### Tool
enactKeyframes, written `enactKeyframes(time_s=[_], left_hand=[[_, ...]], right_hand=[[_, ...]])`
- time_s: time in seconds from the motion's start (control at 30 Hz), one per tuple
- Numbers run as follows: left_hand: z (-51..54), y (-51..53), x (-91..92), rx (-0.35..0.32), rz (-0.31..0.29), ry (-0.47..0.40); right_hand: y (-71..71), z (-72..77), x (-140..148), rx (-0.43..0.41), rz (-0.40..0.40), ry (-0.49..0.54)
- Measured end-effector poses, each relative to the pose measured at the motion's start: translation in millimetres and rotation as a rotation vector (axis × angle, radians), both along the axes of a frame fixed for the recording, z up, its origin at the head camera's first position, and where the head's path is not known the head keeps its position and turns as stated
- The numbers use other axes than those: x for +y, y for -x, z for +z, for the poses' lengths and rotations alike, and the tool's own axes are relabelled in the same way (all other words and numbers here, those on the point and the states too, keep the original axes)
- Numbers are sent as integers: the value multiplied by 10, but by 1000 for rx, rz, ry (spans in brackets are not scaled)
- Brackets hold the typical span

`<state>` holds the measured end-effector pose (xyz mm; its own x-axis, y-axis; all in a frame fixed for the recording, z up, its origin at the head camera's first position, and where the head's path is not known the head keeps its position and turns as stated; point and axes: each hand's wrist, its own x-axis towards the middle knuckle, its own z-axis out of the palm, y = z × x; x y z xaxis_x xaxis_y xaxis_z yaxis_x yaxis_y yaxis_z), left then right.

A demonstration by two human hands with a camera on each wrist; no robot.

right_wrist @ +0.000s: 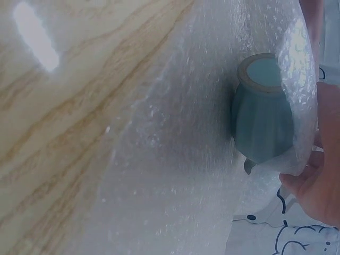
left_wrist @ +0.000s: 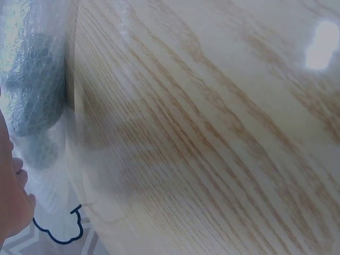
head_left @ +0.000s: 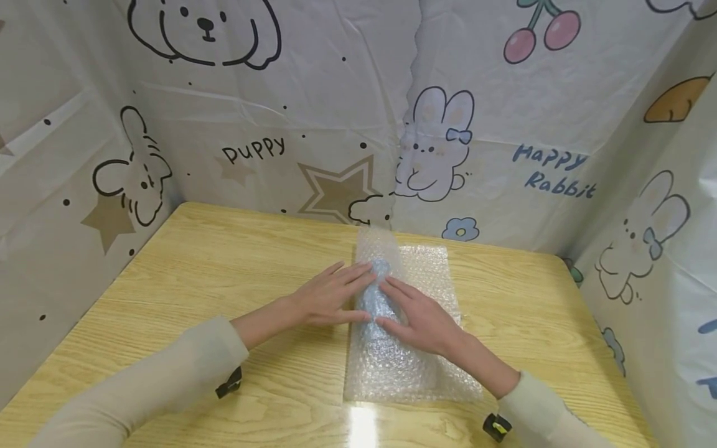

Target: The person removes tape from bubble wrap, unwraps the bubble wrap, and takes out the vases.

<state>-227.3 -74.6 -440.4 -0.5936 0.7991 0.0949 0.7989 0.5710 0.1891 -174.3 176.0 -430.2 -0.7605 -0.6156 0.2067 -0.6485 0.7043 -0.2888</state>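
A blue-green ceramic pot (right_wrist: 263, 122) lies on its side under a fold of clear bubble wrap (head_left: 392, 376). The right wrist view shows its round foot ring and a small projection low on its body; what that part is I cannot tell. From the left side, my left hand (head_left: 330, 295) rests on the folded wrap with fingers extended. Opposite it, my right hand (head_left: 422, 317) touches the wrap over the pot, thumb and fingers spread. In the left wrist view, the pot (left_wrist: 40, 85) shows dimly through the wrap.
The wood-grain table (head_left: 252, 255) carries the wrap near its middle, with a flat part of the sheet spreading to the right. A printed cloth (head_left: 252, 106) hangs behind and along both sides of the table. A bright reflection marks the near tabletop.
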Motion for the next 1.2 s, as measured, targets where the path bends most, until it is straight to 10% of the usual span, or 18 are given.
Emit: enactKeyframes(time_s=[1.2], left_hand=[[-92, -40, -93, -30, 7, -77]], right_hand=[[4, 22, -276, 73, 31, -60]])
